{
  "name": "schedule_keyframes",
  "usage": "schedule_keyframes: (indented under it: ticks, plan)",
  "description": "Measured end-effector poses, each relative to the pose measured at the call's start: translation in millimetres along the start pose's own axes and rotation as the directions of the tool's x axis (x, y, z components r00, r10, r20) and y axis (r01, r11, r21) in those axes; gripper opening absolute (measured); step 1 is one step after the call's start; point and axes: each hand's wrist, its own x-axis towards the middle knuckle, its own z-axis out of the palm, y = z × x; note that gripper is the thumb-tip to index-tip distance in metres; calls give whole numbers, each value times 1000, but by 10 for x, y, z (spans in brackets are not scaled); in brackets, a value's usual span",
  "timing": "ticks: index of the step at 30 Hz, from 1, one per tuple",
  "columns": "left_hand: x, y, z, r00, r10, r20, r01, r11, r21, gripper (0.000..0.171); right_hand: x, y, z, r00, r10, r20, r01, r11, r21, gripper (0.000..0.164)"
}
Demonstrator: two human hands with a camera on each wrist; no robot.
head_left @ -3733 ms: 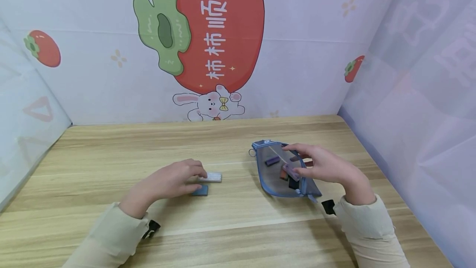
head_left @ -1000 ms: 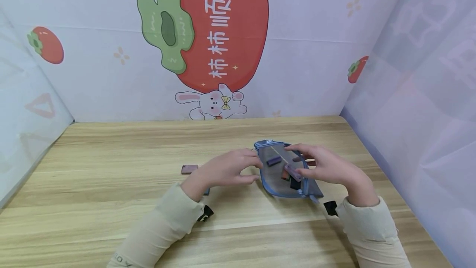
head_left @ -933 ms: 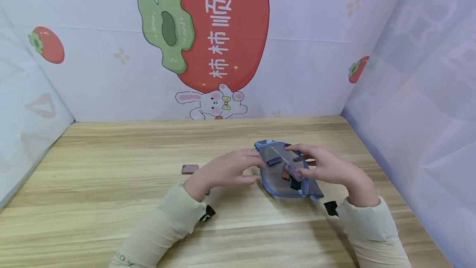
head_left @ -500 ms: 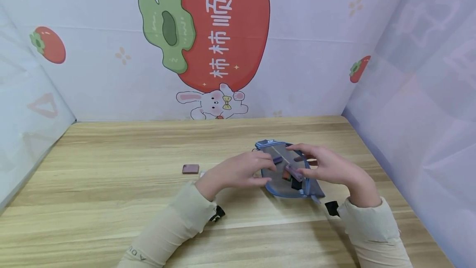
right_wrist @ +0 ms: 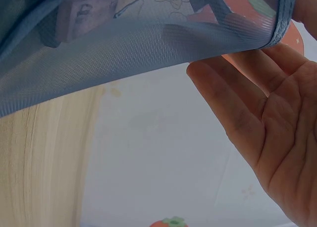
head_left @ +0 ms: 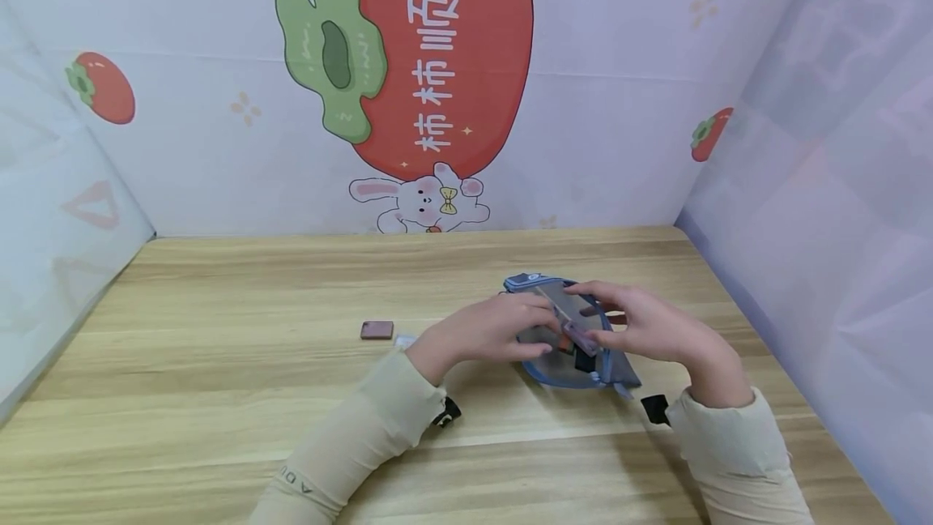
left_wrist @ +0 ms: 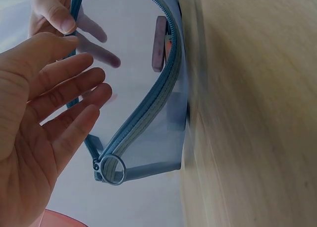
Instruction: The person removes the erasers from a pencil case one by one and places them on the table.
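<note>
Blue mesh pouch [head_left: 557, 371], unzipped, gaping, purple block [left_wrist: 159, 44] inside

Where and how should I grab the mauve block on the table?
I'd probably pinch the mauve block from above, by its long edges: it lies flat on the table, those sides free, while a white piece sits by its right end.

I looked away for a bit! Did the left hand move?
Yes. In the head view, against the printed bunny, the left hand has moved right, toward the pouch.
</note>
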Motion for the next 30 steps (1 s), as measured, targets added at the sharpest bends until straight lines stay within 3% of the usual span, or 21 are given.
schedule_keyframes:
  ticks: [18, 30]
  plan:
    - [233, 41, 90, 996, 13, 86, -19, 998, 66, 31, -3, -4, 5, 1000, -27, 2, 27, 1000, -6, 57]
    - [331, 7, 156, 993, -7, 119, 2, 999, 38, 30, -4, 20, 9, 1000, -24, 0, 24, 1000, 0, 57]
